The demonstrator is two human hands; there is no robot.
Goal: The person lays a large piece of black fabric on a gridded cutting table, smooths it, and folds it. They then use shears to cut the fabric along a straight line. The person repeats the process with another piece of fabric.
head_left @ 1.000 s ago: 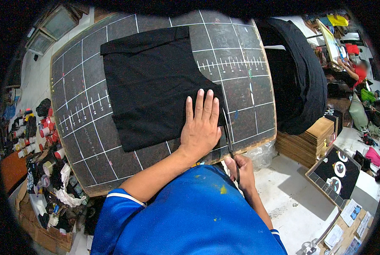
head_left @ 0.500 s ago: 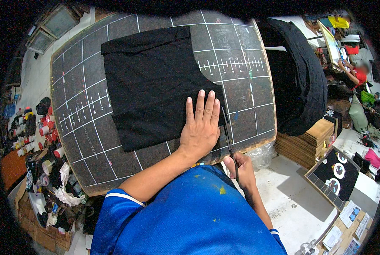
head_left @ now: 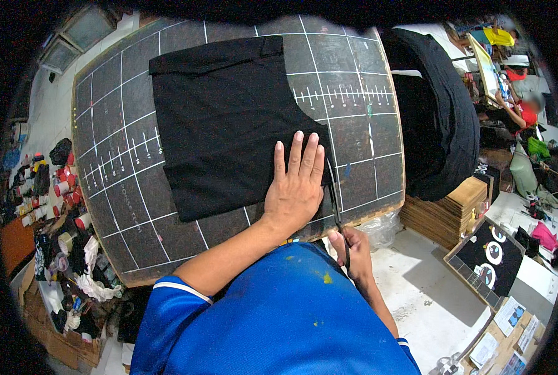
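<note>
A piece of black fabric (head_left: 222,125) lies flat on the dark board (head_left: 369,159) marked with a white grid. Its right side has a curved cut-out, and one corner comes down beside my fingers. My left hand (head_left: 296,187) rests palm down on the lower right part of the fabric, with its fingers stretched out. At the board's near edge, my right hand (head_left: 357,253) grips a pair of dark scissors (head_left: 337,206) by the handles. The blades point away from me along the fabric's right edge. How far they are spread is hard to make out.
Black cloth (head_left: 438,119) hangs in a heap past the board's right edge, above stacked cardboard (head_left: 447,209). A printed black panel (head_left: 500,262) leans at the lower right. Paint containers (head_left: 38,194) crowd the left side. Another person (head_left: 528,115) works at the far right.
Both hands, the scissors and the fabric stay nearly in place, with only a slight shift of the view. The person at the far right has moved an arm.
</note>
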